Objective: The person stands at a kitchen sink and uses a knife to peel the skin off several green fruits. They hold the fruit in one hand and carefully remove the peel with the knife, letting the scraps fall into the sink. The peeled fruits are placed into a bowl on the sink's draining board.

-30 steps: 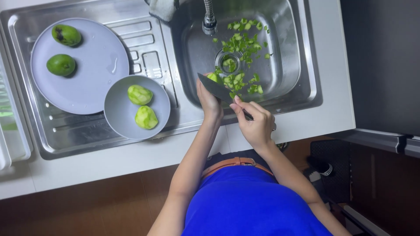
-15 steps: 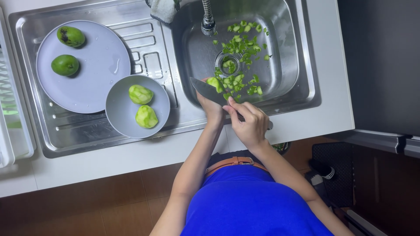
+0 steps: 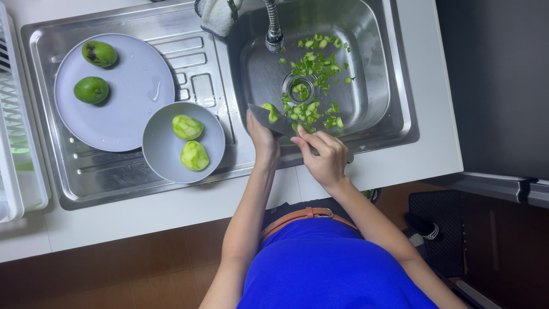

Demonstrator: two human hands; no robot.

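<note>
My right hand (image 3: 325, 159) grips the handle of a dark grey knife (image 3: 273, 121) at the front rim of the steel sink (image 3: 377, 68). The blade points left over the sink, and a green peel piece (image 3: 270, 111) lies on it. My left hand (image 3: 262, 137) is curled just under the blade; whatever it holds is hidden. Several green peel scraps (image 3: 313, 63) lie scattered in the basin around the drain (image 3: 298, 88). A small grey bowl (image 3: 163, 157) to the left holds two peeled green fruits (image 3: 187, 127). A large grey plate (image 3: 131, 109) carries two unpeeled green fruits (image 3: 91, 90).
The tap spout (image 3: 273, 28) hangs over the basin, with a cloth (image 3: 216, 14) draped on the sink's back edge. Plate and bowl rest on the ribbed drainboard (image 3: 194, 74). A white rack (image 3: 17, 114) stands at the far left. White counter (image 3: 423, 114) borders the sink on the right.
Both hands and the knife have shifted slightly left along the sink's front rim. A peel piece stays on the blade. Plate and bowl have not moved.
</note>
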